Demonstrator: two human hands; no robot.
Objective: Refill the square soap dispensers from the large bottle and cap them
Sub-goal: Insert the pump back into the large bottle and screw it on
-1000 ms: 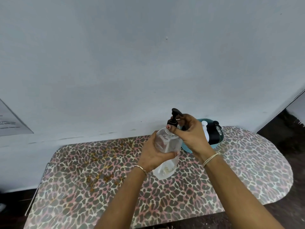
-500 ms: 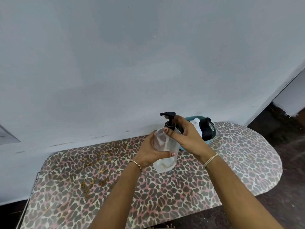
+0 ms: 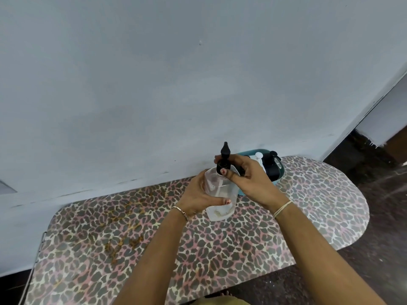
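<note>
A clear square soap dispenser is held just above the leopard-print table, near its back edge. My left hand wraps around its body from the left. My right hand pinches the collar of its black pump cap, which sits on the dispenser's neck with the nozzle pointing away from me. The dispenser looks almost empty, with a little residue at the bottom. Behind my right hand, a teal basket holds a black bottle and a white pump top.
The grey wall rises directly behind the table. The table's rounded right end meets dark floor. Yellowish stains mark the tabletop to the left. A metal bar runs along the table's left edge.
The black pump head has turned: its nozzle pointed right, then left, and now away from me. My right-hand fingers shifted around the collar. The camera view drifted to the right.
</note>
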